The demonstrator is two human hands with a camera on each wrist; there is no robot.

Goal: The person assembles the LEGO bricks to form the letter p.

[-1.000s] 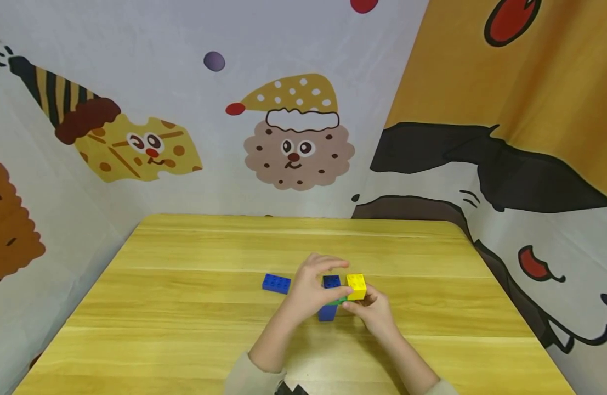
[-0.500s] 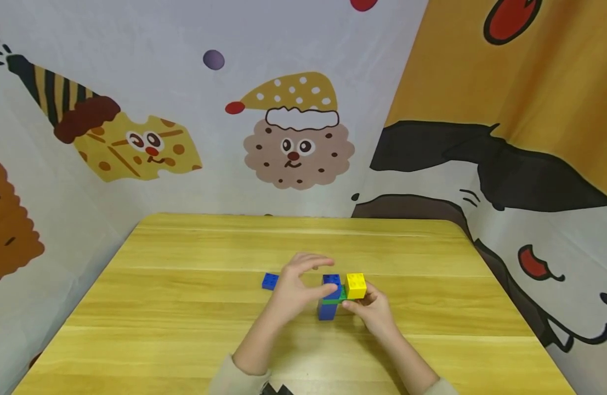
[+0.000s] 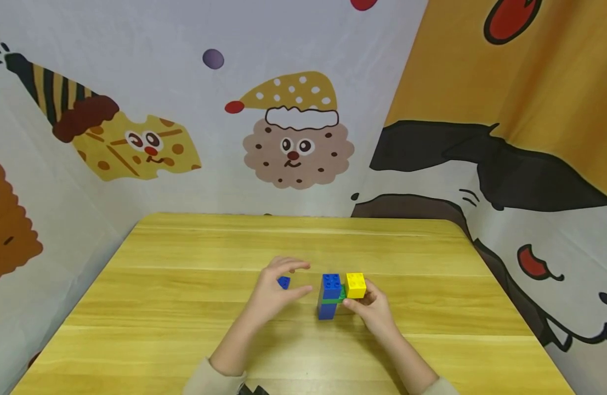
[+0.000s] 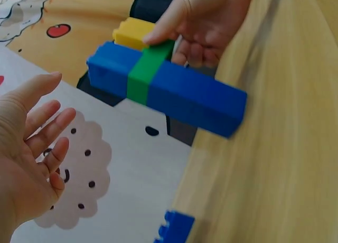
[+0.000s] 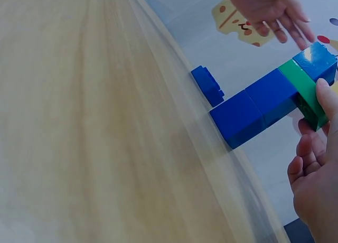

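Since the earlier frames, the left hand (image 3: 270, 289) had shifted leftward, clear of the blue stack (image 3: 331, 289), its thumb and fingers parted and holding nothing. The blue stack stood upright at lower centre-right on the table (image 3: 185, 318). The right hand (image 3: 374, 311) pinched the green brick (image 4: 145, 74) sandwiched within it, beneath the yellow brick (image 3: 355, 286). The loose blue brick (image 3: 284, 282) lay at lower centre, partly hidden by the left hand.

Desk (image 3: 160, 340) is finished in yellowish wood grain, far corners rounded. Directly on it: brick stack (image 3: 332, 293) is stood upright, blue end down; loose blue brick (image 3: 284, 282) is laid studs-up left of that, partly hidden in head view.
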